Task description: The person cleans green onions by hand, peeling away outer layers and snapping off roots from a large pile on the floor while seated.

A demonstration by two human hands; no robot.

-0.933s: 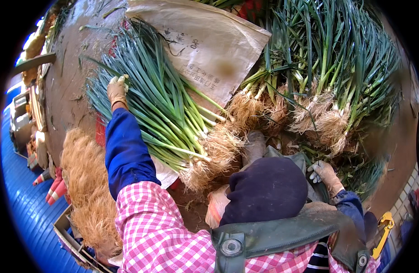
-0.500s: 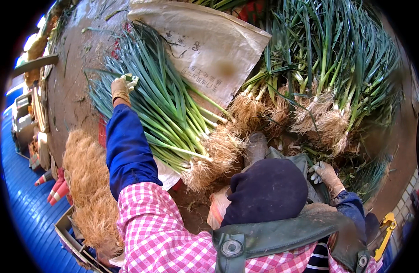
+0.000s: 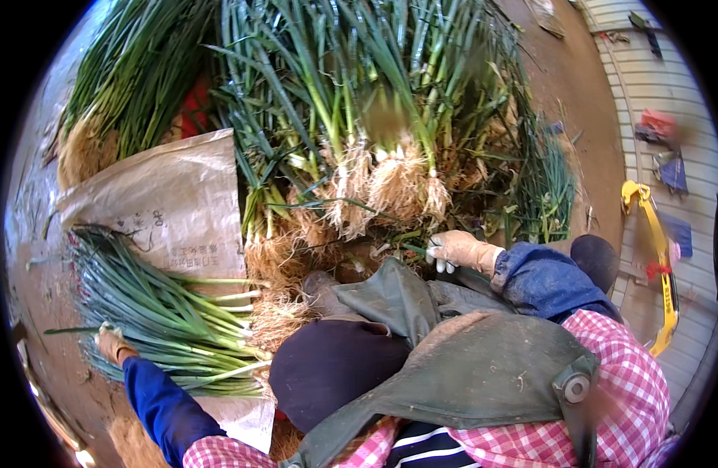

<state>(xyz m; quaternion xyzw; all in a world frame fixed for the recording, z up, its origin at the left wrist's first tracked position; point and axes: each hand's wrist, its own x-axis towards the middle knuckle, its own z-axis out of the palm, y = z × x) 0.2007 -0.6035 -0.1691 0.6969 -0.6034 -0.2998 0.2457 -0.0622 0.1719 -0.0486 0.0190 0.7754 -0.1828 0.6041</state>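
Note:
My left hand (image 3: 111,343), in a pale glove, is closed around a loose green leaf (image 3: 66,331) at the leafy end of a green onion bunch (image 3: 164,327). This bunch lies at the left with its roots (image 3: 279,321) toward my lap. My right hand (image 3: 456,251), also gloved, reaches beside the roots of a bigger green onion pile (image 3: 320,86). Its fingers point left and look slightly bent and apart, with no held thing visible. Torn leaves and debris (image 3: 382,248) lie next to these fingers.
A printed woven sack (image 3: 195,195) lies partly under the left bunch. Another green onion bunch (image 3: 140,86) rests at the far left. Toward the right are a yellow tool-like bar (image 3: 661,273) and a ribbed pale surface (image 3: 698,117). My green apron (image 3: 483,374) covers my lap.
The view has swung to the right. My right hand has moved forward from beside my lap toward the debris by the roots. My left hand stays at the leaf tips, still with the leaf.

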